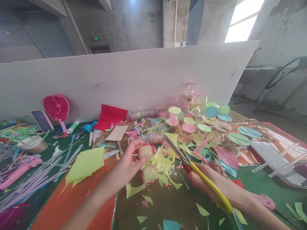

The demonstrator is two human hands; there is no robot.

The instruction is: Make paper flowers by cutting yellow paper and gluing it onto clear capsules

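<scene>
My left hand (131, 159) has its fingers around a small clear dome with a red rim (146, 152), near the middle of the table. A second red-rimmed dome (149, 174) sits just below it, close to my thumb. My right hand (201, 182) grips scissors with yellow handles (211, 187); their blades point up and left over the paper scraps. Between the hands lies a heap of yellow paper strips (165, 163).
Many domes with coloured paper discs (189, 127) crowd the back right. Yellow sheets (86, 164) lie on the left beside plastic strips (48, 179). A pink fan (57, 108) and phone (42, 121) stand by the white board (115, 83).
</scene>
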